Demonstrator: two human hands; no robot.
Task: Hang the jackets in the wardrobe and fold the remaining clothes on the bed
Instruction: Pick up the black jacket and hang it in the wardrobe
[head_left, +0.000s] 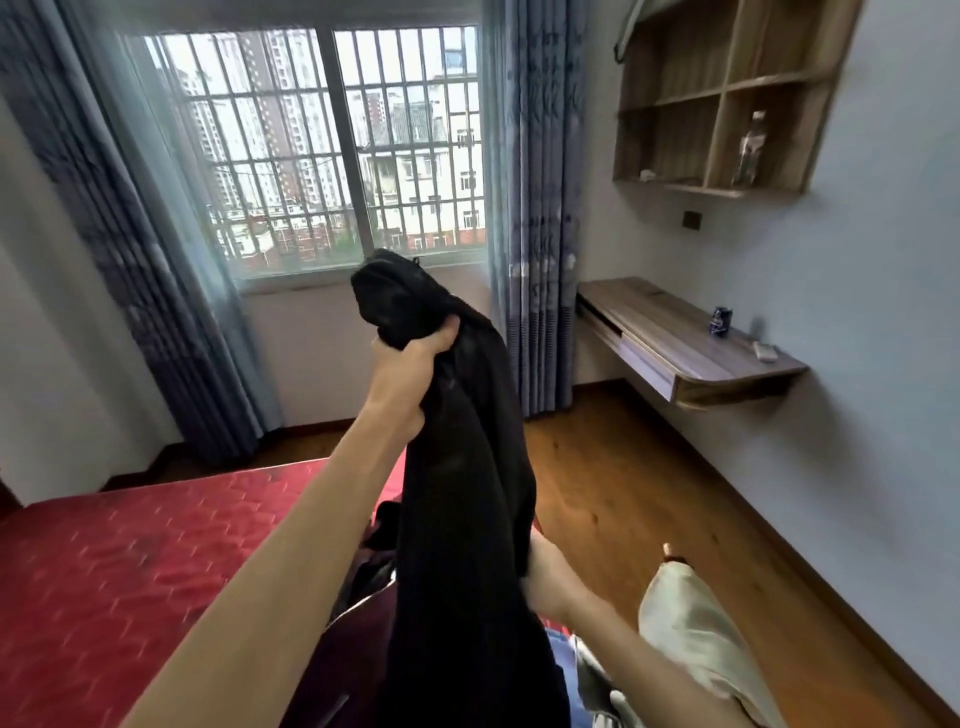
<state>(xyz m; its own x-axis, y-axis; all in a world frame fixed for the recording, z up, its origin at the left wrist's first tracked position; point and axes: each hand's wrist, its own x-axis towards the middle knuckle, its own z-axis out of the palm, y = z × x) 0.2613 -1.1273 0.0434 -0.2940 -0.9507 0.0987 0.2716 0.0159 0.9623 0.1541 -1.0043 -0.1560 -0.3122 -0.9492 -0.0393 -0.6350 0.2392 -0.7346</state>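
Red bed (130, 561) at left. Left hand (410, 364) is raised and fisted round the bunched top of a black garment (457, 493), which hangs over the bed edge. Right hand (545, 577) grips it lower down, fingers hidden behind the cloth. Wall desk (701, 358) with a can (722, 322) at right.

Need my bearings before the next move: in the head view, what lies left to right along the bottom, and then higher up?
Bottom: red bed → black garment → pale fabric. Higher up: left curtain → window → right curtain → wall shelf.
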